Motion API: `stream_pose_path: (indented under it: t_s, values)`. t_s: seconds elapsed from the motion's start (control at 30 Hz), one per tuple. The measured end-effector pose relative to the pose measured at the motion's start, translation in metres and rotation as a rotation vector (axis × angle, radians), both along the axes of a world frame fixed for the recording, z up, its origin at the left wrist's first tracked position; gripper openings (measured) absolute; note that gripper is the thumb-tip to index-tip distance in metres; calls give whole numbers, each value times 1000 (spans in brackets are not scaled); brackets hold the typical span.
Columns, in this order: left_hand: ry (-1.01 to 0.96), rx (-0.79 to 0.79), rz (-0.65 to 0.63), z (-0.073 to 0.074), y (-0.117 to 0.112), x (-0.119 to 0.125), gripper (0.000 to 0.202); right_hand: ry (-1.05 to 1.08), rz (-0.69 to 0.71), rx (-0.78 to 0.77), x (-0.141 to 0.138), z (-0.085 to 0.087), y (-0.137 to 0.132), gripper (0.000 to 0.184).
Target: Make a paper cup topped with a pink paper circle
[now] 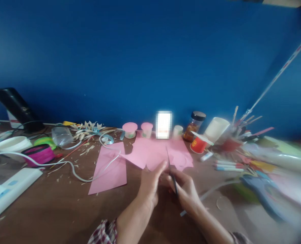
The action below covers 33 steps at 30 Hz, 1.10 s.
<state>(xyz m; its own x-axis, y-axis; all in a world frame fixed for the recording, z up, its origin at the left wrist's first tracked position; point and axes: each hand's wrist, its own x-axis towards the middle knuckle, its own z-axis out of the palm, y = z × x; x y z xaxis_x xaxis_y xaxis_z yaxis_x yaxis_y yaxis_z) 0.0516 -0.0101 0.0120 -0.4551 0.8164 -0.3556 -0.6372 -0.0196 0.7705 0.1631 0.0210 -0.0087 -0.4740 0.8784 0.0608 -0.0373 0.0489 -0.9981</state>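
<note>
My left hand [149, 186] is closed on a rounded piece of pink paper [155, 160], its thumb pointing forward along the edge. Beside it, my right hand [187, 189] grips a pair of scissors [174, 184] with dark handles, the thin blades pointing away from me by the paper. The fingers of both hands nearly meet, and some are hidden. A larger pink sheet [140, 149] with cut edges lies just beyond. Another pink sheet [112, 169] rests to the left, a white cable crossing it.
Two small cups with pink tops [129, 128] stand near the blue wall. A dark-lidded jar [194, 123], a red paper cup [198, 145] and markers [228, 166] sit at right. At left are a power strip [15, 189], a pink tape roll [39, 155] and wood shavings.
</note>
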Motion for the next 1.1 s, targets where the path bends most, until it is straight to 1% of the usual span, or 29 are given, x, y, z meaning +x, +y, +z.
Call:
stream_pose_path:
  t_s: [0.1, 0.2, 0.4, 0.57, 0.67, 0.9, 1.1]
  values:
    - [3, 1, 22, -2, 2, -1, 44, -14, 12, 13, -1, 3, -1, 40]
    - [-10, 4, 13, -3, 2, -1, 42, -27, 18, 19, -1, 5, -2, 40]
    - [25, 6, 39, -2, 1, -2, 44, -16, 37, 21, 1, 1, 0, 37]
    - [17, -28, 15, 0, 1, -3, 43, -16, 49, 22, 2, 0, 0, 39]
    - [-1, -49, 6, 2, 1, -5, 39, -8, 58, 42, 3, 2, 1, 41]
    - [-88, -83, -44, 4, 1, -7, 26, -34, 89, 31, 4, 8, 2, 42]
    - [-58, -83, -27, 5, 1, -6, 24, -41, 92, 18, 4, 7, 2, 41]
